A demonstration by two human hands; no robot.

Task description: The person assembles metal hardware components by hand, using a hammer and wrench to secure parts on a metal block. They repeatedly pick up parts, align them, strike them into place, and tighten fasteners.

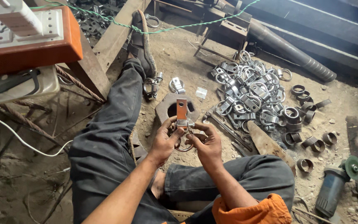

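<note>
1. The left hand (165,139) grips the lower part of a small metal clamp (182,124), fingers curled around it just below its upright orange strip (182,108).
2. The right hand (206,143) is closed on the clamp's round ring (185,146) from the other side, thumb and fingers pinching the loop; both hands meet over the person's lap, above the dirt floor (175,54).
3. Directly behind the clamp, on the floor, lies a thick rusty plate with a round hole (166,108), partly hidden by the strip and the hands.
4. Right of the hands sits a large heap of grey ring clamps (249,93), with loose short pipe rings (307,110) scattered beyond it toward the right.
5. Between the heap and the right hand lie a dark flat tool (228,130) and a rusty pointed piece of metal (268,145), close to the right knee.
6. Two finished clamps (152,86) lie just beside the outstretched left leg (112,124), near the shoe.
7. An angle grinder (334,186) with a green disc lies near the lower right edge of the floor.
8. At the upper left, a white power strip rests on an orange box (30,45), with a white cable (17,137) trailing over the floor beside the left leg.
</note>
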